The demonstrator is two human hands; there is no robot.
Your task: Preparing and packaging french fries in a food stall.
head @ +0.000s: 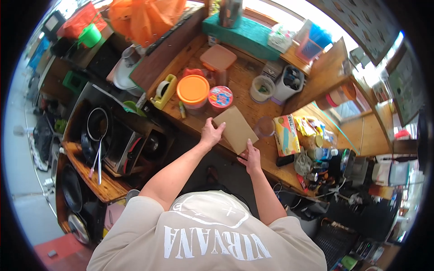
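Observation:
Between my hands is a flat piece of brown cardboard or folded brown paper (236,129), held at a slant over the front edge of the wooden table (244,101). My left hand (212,132) pinches its left edge, thumb on top. My right hand (251,156) grips its lower right corner, also with the thumb on top. The fingers beneath are hidden. Just beyond the piece stand a tub with an orange lid (193,89) and a smaller cup with a printed red lid (220,97). A clear round container (264,126) is close to its right corner.
A yellow tape dispenser (164,91) and a marker (182,110) lie left on the table. To the right are a yellow box (287,135) and cluttered bottles (320,154). A stove (123,150) with a ladle (99,145) across a pan is at far left.

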